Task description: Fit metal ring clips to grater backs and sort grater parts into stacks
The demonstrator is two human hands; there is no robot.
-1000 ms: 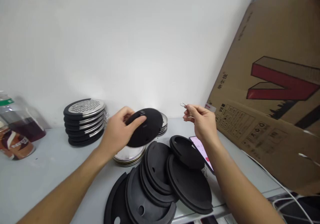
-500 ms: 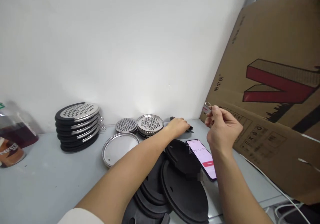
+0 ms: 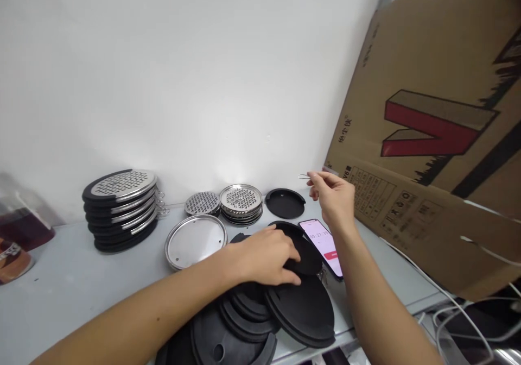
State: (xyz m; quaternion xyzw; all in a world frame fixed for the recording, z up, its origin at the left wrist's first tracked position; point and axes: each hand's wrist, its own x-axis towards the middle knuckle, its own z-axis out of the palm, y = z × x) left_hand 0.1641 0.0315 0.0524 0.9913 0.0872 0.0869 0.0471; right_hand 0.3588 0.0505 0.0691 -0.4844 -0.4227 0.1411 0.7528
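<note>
My left hand [image 3: 266, 253] reaches over a pile of round black plastic pieces, its thumb and fingers apart above the topmost black disc [image 3: 307, 259]. Whether its fingertips touch that disc, I cannot tell. Another black disc [image 3: 303, 308] lies just below the hand, partly overlapped. My right hand [image 3: 337, 196] is raised over the phone, pinching a thin wire loop [image 3: 303, 176] between thumb and finger. A single black round piece [image 3: 285, 204] with a raised rim lies flat by the wall.
A stack of black-edged graters [image 3: 122, 207] with wire loops stands at left. Small round grater plates [image 3: 241, 199] and a metal lid-like disc [image 3: 195, 240] sit mid-table. A phone [image 3: 323, 245] lies near a big cardboard box [image 3: 407, 191]. Bottle [image 3: 24, 224] and white cables [image 3: 431, 283] flank the sides.
My left hand has come back from the rear black piece to the pile, leaving that piece on the table. My right hand, still pinching the wire loop, has shifted left in view.
</note>
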